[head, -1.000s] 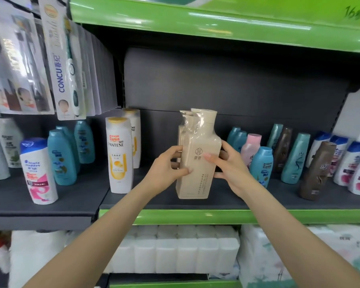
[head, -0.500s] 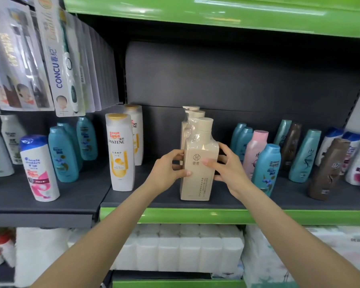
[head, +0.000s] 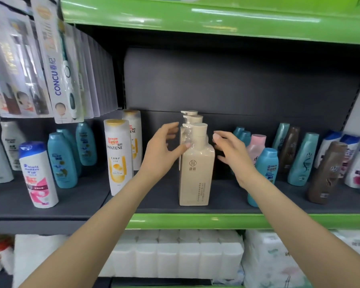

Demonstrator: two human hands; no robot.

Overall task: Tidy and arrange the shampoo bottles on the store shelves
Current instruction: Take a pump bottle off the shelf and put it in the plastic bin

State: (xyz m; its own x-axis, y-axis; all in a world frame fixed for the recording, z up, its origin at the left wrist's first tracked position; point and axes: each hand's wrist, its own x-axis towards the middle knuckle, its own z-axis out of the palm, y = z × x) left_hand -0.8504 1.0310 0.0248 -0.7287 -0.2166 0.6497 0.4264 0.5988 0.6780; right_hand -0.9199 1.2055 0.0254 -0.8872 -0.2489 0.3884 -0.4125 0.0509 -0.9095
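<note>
Beige pump bottle point(head: 196, 173): upright on grey shelf point(head: 166, 202), near front edge, abt mid-span; front of a row, 2 more pump tops point(head: 192, 117) right behind it.
L hand point(head: 161, 151): left of bottle at shoulder height; fingers spread & relaxed, thumb tip touching bottle's upper left corner by the plastic-wrapped neck; not wrapped round anything.
R hand point(head: 231, 152): right of bottle, fingers loosely extended, small gap to bottle's side; holds nothing.
Pantene bottles point(head: 118, 156): white w/ yellow caps, 2 deep, left of L hand, near shelf's left end.
Teal bottles point(head: 61, 161): on adjoining shelf further left, w/ white blue-cap bottle point(head: 37, 173) nearer its front edge.
R side of shelf: blue-cap bottle point(head: 266, 163) at front, partly behind R forearm; pink bottle point(head: 256, 146) behind it; teal, brown & white bottles toward right end.
Below: white tissue packs point(head: 175, 254).
Top left: hanging toothbrush packs point(head: 58, 65).
</note>
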